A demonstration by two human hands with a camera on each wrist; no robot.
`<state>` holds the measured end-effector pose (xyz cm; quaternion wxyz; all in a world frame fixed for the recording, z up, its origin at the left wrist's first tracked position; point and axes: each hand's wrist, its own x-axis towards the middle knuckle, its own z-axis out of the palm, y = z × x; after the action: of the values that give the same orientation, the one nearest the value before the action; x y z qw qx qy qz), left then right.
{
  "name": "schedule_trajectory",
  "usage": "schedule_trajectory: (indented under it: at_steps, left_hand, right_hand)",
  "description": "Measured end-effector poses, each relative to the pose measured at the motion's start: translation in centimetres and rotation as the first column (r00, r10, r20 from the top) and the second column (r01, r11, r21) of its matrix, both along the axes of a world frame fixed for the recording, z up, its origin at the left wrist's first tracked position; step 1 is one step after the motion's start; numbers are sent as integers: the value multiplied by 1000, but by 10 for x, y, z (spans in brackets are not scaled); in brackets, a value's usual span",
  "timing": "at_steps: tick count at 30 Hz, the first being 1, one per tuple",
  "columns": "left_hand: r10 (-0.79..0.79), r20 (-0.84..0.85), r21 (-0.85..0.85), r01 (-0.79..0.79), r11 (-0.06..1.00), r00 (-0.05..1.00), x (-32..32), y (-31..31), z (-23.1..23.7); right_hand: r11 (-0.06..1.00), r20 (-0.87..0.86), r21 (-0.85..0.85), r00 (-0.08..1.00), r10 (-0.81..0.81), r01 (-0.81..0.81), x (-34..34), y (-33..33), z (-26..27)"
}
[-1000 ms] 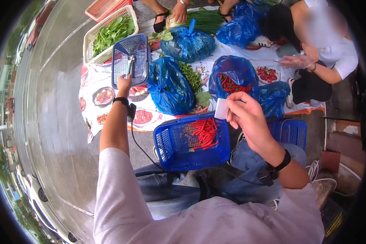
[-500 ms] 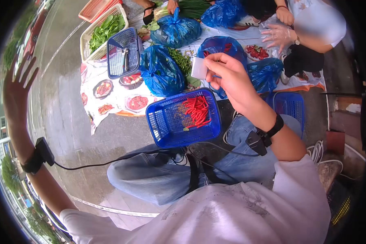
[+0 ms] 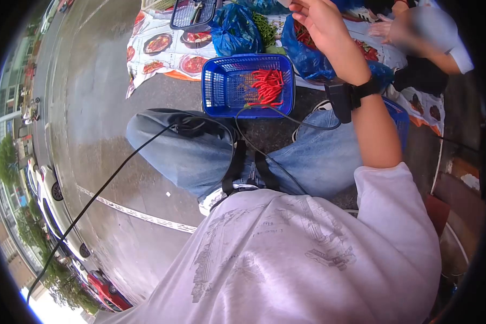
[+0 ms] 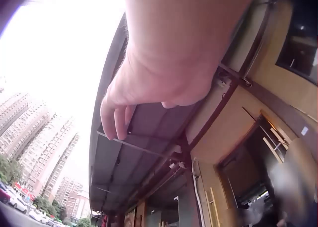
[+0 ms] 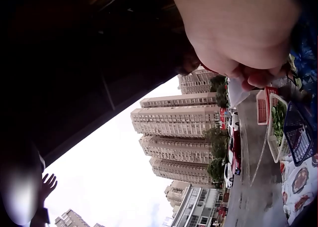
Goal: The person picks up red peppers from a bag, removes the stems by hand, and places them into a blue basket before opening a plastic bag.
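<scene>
Near the top edge of the head view, my right hand (image 3: 323, 26) pinches a small flat white piece (image 3: 284, 2), partly cut off by the frame. In the right wrist view, the same white piece (image 5: 237, 93) shows by the fingertips. My left hand (image 4: 159, 78) is out of the head view; in its wrist view it is raised against sky and an awning, fingers hanging loosely. It holds nothing visible. In front of my crossed legs stands a blue plastic basket (image 3: 213, 108) with red chillies (image 3: 268, 86) in it.
A printed sheet (image 3: 170, 65) covers the ground beyond. On it are a dark basket (image 3: 181, 24) with a metal-headed hand tool (image 3: 197, 12), blue bags (image 3: 235, 32) and green vegetables (image 3: 265, 29). Another person (image 3: 424, 75) sits at right. A black cable (image 3: 113, 181) crosses left of my legs.
My left hand has let go of the tool in the dark basket and swung up leftward out of the head view. The head view has tilted down; the right hand still pinches the white piece, now higher in frame.
</scene>
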<state>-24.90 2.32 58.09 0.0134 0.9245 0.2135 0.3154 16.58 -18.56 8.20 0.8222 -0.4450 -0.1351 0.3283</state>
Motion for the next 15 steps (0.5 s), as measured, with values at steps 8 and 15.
schedule_trajectory:
  at_steps: [8, 15]
  left_hand:
    - [241, 2, 97, -240, 966, 971, -77, -53, 26]
    - [321, -63, -61, -325, 944, 945, -109, -46, -32]
  right_hand:
    - [999, -99, -21, 995, -31, 29, 10, -7, 0]
    - [999, -51, 41, 998, 27, -25, -3, -1, 5]
